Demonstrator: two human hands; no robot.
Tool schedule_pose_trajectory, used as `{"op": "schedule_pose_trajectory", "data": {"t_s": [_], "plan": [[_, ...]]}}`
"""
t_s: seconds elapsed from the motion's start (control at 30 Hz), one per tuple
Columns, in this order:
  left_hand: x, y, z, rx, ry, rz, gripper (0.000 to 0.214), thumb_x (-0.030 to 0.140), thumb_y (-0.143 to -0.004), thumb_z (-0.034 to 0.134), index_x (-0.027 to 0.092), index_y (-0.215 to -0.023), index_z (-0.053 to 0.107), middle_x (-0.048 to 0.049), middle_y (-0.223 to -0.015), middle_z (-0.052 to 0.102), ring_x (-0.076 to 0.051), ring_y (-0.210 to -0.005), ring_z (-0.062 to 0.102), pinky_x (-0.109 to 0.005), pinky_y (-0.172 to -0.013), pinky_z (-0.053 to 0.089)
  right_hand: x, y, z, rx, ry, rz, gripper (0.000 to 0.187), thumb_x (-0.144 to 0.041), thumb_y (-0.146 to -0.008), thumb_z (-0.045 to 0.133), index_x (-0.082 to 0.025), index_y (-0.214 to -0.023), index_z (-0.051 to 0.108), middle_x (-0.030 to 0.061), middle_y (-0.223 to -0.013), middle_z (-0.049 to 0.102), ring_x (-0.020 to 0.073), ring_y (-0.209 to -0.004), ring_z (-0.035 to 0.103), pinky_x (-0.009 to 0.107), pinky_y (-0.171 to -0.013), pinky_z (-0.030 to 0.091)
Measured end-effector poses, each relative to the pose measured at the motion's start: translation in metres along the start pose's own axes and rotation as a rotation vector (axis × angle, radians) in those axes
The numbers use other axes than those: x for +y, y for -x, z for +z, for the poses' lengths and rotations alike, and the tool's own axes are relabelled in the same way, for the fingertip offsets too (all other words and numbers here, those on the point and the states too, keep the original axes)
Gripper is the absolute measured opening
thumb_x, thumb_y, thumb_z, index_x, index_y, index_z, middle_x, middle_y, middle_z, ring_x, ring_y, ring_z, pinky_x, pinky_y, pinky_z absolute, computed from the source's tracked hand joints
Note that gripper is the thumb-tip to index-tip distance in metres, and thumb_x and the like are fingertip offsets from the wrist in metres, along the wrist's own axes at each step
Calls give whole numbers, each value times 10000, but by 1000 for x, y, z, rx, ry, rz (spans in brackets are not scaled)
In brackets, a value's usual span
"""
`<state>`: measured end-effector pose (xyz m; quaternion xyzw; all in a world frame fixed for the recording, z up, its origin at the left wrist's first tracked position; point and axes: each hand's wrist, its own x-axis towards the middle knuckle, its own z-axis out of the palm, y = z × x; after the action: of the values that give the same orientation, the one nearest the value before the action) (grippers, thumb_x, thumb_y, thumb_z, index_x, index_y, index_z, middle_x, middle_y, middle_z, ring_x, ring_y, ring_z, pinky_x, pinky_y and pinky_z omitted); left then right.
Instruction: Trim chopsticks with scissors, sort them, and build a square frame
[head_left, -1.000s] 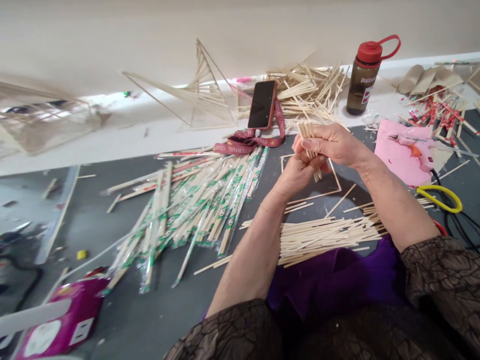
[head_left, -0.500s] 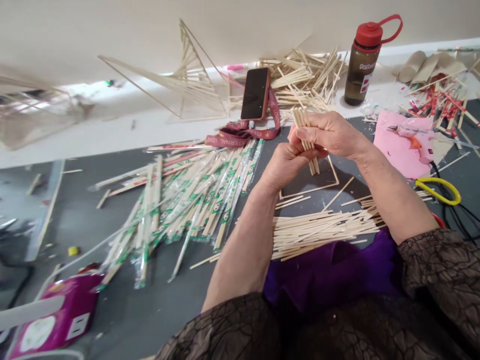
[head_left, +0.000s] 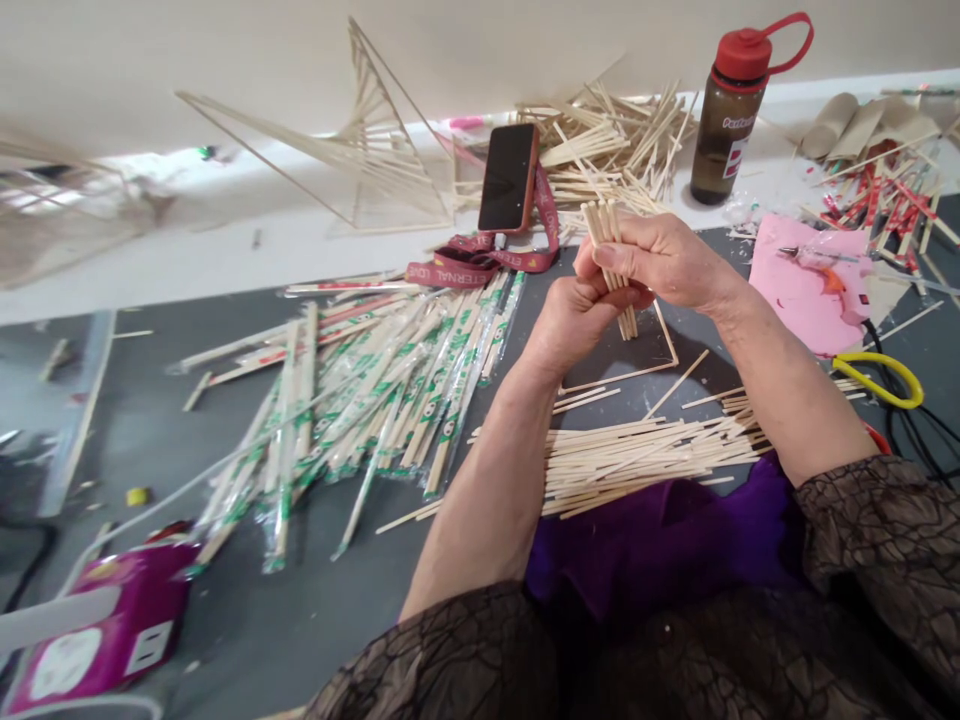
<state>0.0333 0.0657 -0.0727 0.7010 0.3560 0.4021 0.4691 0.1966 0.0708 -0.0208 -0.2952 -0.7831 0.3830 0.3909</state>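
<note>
Both hands close around one small bundle of wooden chopsticks, held tilted above the mat. My right hand grips its upper part, thumb laid across the sticks. Just below, my left hand wraps the lower part, and the bundle's ends poke out beneath. Some fingers are hidden behind the sticks. Under the hands a thin stick frame lies on the dark mat. Nearer my body spreads a heap of loose chopsticks.
Left lie wrapped chopsticks and a purple power strip. Behind stand a phone with a lanyard, a stick pile, a stick structure and a bottle. Right are a pink glue gun and yellow-handled scissors.
The view has shifted slightly, so the background sits a little higher and to the left. Both hands keep their hold on the bundle, with hardly any movement.
</note>
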Motion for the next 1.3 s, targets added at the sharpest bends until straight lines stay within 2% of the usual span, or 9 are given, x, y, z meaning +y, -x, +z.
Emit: {"op": "schedule_pose_trajectory", "data": {"t_s": [0.2, 0.37, 0.5, 0.63, 0.77, 0.87, 1.03, 1.13, 1.3], "plan": [[6, 1, 1, 16, -13, -91, 182, 317, -825, 697, 170, -808, 804, -46, -801, 797, -196, -784, 727, -311, -806, 566, -3, 0, 0, 5, 24, -10, 294, -390, -974, 527, -166, -851, 672, 4, -830, 649, 116, -775, 571, 258, -749, 473], [5, 1, -1, -21, 9, -118, 173, 289, -826, 681, 175, -853, 810, -47, -861, 806, -202, -835, 734, -313, -843, 547, -6, 0, -1, -6, 38, -20, 254, -327, -955, 526, -177, -833, 691, 8, -838, 661, 131, -822, 588, 282, -806, 468], [2, 1, -2, -28, 13, -99, 187, 313, -833, 679, 187, -867, 812, -47, -876, 806, -201, -860, 733, -313, -853, 543, -7, 1, 0, -7, 39, 5, 278, -366, -958, 528, -193, -833, 707, 4, -867, 678, 140, -858, 603, 297, -855, 471], [3, 0, 0, -17, 38, -88, 182, 308, -835, 677, 174, -818, 800, -48, -844, 803, -196, -814, 731, -305, -806, 548, -6, 2, -1, 66, 83, 38, 320, -470, -943, 571, -193, -917, 731, 15, -945, 697, 163, -928, 618, 328, -902, 472], [10, -6, -6, 131, 382, -173, 224, 373, -809, 730, 158, -864, 753, -46, -824, 791, -209, -818, 748, -313, -771, 578, -2, 2, -5, 195, 66, 67, 391, -550, -891, 631, -191, -1009, 731, 35, -1030, 713, 179, -1002, 629, 344, -942, 469], [19, -10, -20, 276, 629, -236, 225, 350, -818, 737, 166, -942, 701, -26, -804, 773, -199, -813, 758, -327, -782, 596, 2, 3, -5, 275, -17, 245, 443, -578, -845, 670, -188, -1048, 721, 45, -996, 731, 160, -878, 659, 316, -836, 510], [38, -10, -42, 379, 717, -261, 225, 325, -814, 753, 153, -929, 667, -39, -788, 763, -197, -781, 762, -320, -757, 608, 2, 2, 2, 165, -123, 491, 539, -677, -777, 665, -171, -948, 731, 69, -861, 745, 145, -680, 655, 264, -616, 497], [47, -8, -46, 408, 740, -261, 225, 307, -807, 760, 138, -925, 672, -61, -796, 770, -203, -785, 763, -312, -742, 607, -5, 2, 8, 69, -175, 513, 576, -692, -761, 659, -155, -956, 732, 67, -828, 736, 139, -630, 648, 253, -574, 482], [58, -5, -46, 396, 786, -253, 96, 207, -861, 682, 116, -890, 686, -79, -769, 769, -189, -721, 750, -299, -695, 588, -16, 4, 19, -32, -207, 501, 486, -617, -784, 672, -154, -928, 701, 61, -833, 738, 116, -598, 639, 230, -549, 467]]}}
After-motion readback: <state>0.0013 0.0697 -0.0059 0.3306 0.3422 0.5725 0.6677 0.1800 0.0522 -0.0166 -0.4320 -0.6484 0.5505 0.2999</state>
